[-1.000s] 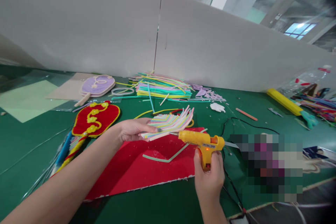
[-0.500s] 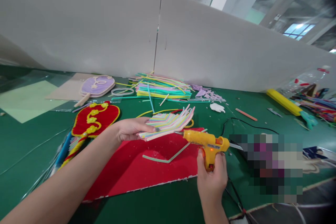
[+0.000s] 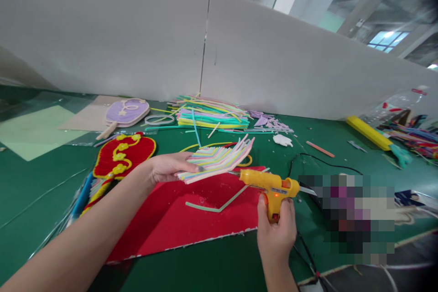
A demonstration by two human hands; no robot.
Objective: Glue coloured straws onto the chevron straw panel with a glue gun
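Note:
My left hand pinches a panel of bent pastel pipe cleaners, laid side by side in pink, white, yellow and blue. My right hand is wrapped round the handle of a yellow hot glue gun, whose small light glows orange. The gun's nozzle is close to the panel's lower right edge; whether it touches I cannot tell. Below them a red board lies on the table, with one bent pale green pipe cleaner on it.
A red fan with yellow flowers and a lilac fan lie at the left. Behind the hands is a pile of loose pipe cleaners. A yellow-handled tool and a plastic bottle are at the right. A black cord crosses the table.
The panel in my left hand has shifted slightly left and tilted a little. My right hand and the glue gun have stayed almost still.

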